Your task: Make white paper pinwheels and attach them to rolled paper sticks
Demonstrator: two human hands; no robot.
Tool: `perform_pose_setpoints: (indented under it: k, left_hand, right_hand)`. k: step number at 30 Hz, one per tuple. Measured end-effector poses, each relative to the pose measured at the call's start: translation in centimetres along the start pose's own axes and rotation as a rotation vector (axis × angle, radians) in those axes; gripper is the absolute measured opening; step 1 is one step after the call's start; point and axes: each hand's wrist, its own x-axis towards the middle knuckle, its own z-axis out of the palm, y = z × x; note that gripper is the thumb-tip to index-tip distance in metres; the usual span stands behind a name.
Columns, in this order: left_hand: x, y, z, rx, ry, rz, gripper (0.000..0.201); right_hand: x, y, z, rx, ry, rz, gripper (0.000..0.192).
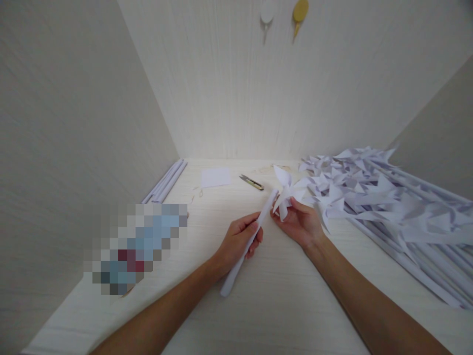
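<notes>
My left hand is closed round a rolled white paper tube, which slants up and to the right. Close to the tube's upper end, my right hand holds a white paper pinwheel with its thumb and fingers. The pinwheel's folded blades stand out above the fingertips. Whether the tube and pinwheel are joined cannot be made out. Beyond the hands lie small thread snips and a white paper sheet.
At right lies a large pile of paper pinwheels on paper sticks. Several paper tubes lean at the left wall. A blurred-out item is nearer. Loose string bits lie near the sheet. Two hooks hang on the back wall.
</notes>
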Motion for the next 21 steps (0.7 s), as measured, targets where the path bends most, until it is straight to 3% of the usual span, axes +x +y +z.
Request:
perform_pose_setpoints:
  k: [13,21]
  left_hand:
    - [0.0,-0.2,-0.1,0.015,-0.022,0.016,0.041]
    - [-0.1,-0.2,0.0,0.172,0.021,0.071,0.040]
  right_hand:
    - [0.0,0.1,0.3,-0.037,0.034,-0.025,0.009]
    - [-0.1,0.2,0.9,-0.122,-0.028,-0.136,0.014]
